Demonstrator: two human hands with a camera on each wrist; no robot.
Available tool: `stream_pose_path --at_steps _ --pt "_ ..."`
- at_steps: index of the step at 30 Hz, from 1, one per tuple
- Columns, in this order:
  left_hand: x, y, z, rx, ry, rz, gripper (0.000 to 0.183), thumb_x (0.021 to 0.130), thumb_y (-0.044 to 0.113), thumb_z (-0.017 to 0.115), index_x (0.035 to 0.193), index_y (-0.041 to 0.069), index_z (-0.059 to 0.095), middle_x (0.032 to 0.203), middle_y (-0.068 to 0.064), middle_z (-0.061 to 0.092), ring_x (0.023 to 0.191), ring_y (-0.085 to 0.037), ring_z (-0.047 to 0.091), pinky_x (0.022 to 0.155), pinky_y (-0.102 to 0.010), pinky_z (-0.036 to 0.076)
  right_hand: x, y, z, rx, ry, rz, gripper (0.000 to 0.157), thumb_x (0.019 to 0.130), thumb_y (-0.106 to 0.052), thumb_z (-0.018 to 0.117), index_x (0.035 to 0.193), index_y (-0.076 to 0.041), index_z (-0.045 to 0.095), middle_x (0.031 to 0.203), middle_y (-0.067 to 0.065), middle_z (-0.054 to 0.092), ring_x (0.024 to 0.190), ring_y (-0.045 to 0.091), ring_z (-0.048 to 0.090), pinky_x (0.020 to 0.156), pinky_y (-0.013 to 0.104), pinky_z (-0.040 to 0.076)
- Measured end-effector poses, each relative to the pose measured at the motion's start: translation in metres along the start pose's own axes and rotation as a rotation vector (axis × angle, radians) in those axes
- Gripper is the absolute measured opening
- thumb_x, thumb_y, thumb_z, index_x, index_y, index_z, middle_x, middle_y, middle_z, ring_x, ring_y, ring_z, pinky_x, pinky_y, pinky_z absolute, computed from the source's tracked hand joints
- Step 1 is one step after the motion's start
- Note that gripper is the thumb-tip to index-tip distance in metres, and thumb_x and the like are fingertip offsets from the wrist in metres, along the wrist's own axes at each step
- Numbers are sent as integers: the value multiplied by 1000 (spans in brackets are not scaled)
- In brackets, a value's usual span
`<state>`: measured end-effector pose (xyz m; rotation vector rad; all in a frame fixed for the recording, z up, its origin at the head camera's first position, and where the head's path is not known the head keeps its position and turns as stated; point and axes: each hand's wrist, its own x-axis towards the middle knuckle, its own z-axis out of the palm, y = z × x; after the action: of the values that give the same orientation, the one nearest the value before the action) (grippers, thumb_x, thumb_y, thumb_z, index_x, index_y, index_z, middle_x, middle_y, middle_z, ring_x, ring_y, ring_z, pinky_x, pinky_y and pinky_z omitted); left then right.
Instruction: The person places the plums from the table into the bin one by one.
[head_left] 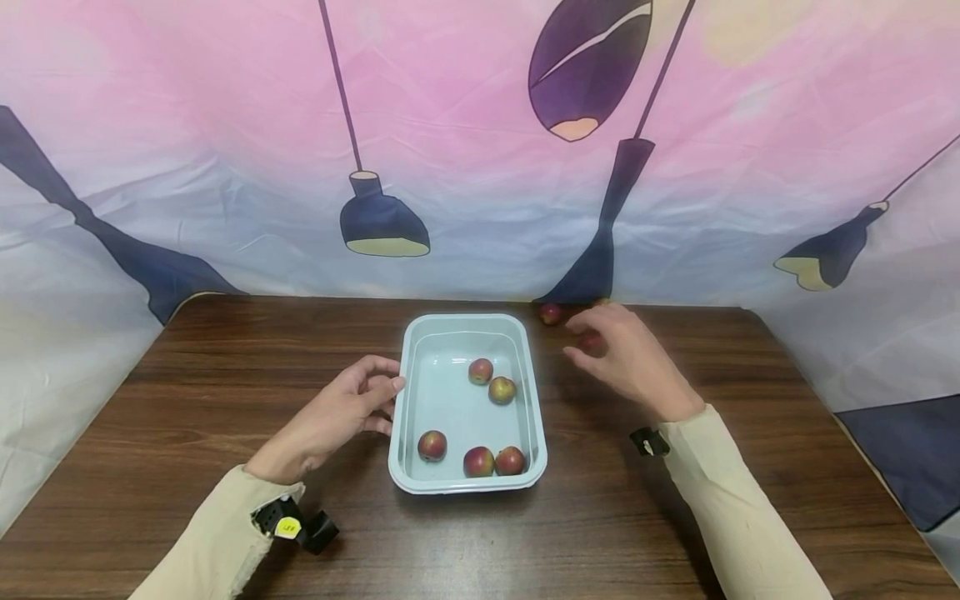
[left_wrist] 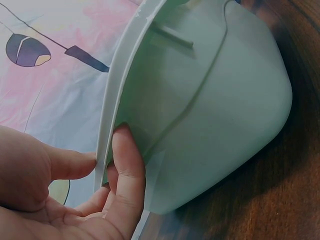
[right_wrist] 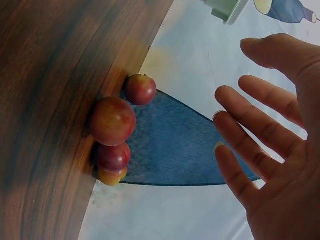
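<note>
A pale blue-green plastic tray (head_left: 468, 486) holds several small red and yellow-green apples (head_left: 432, 446). My left hand (head_left: 352, 396) pinches the tray's left rim, thumb on one side and fingers on the other, as the left wrist view shows close up. Over the table right of the tray, my right hand (head_left: 630, 358) is spread above loose apples and partly hides them in the head view. Seen from the right wrist, its fingers (right_wrist: 260, 127) are extended and apart from the nearest apple (right_wrist: 113, 121), holding nothing. Several apples are bunched there near the table's back edge.
One loose apple (head_left: 551, 313) lies at the back edge, just right of the tray's far corner. Behind the dark wooden table (head_left: 225, 375) hangs a printed cloth (head_left: 480, 167) with lamp drawings.
</note>
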<state>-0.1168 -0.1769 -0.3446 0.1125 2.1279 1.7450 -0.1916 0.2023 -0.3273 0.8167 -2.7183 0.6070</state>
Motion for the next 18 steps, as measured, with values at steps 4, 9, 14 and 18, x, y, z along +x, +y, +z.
stream_pose_path --at_steps 4,9,14,18 --pt "0 0 0 1 1 -2 43 109 23 50 143 -1 38 121 -25 59 93 -21 66 78 -32 63 0 3 1 -6 7 -1 26 88 -22 80 110 -12 73 103 3 72 95 24 64 86 40 53" --pt "0 0 0 4 2 -4 43 109 22 50 143 -1 38 121 -25 59 93 -21 66 78 -32 63 0 5 2 -9 13 7 25 88 -21 80 109 -11 73 102 3 72 95 22 63 87 40 52" --pt "0 0 0 5 0 -2 43 109 22 49 143 -1 38 121 -25 60 93 -21 66 78 -32 63 1 6 2 -11 12 12 24 89 -22 79 109 -10 73 101 4 73 95 26 64 87 40 51" --pt "0 0 0 3 2 -4 42 109 21 49 143 -1 38 121 -25 60 93 -20 66 78 -31 63 1 7 2 -15 18 14 23 89 -21 79 108 -10 73 100 4 72 93 27 64 86 39 51"
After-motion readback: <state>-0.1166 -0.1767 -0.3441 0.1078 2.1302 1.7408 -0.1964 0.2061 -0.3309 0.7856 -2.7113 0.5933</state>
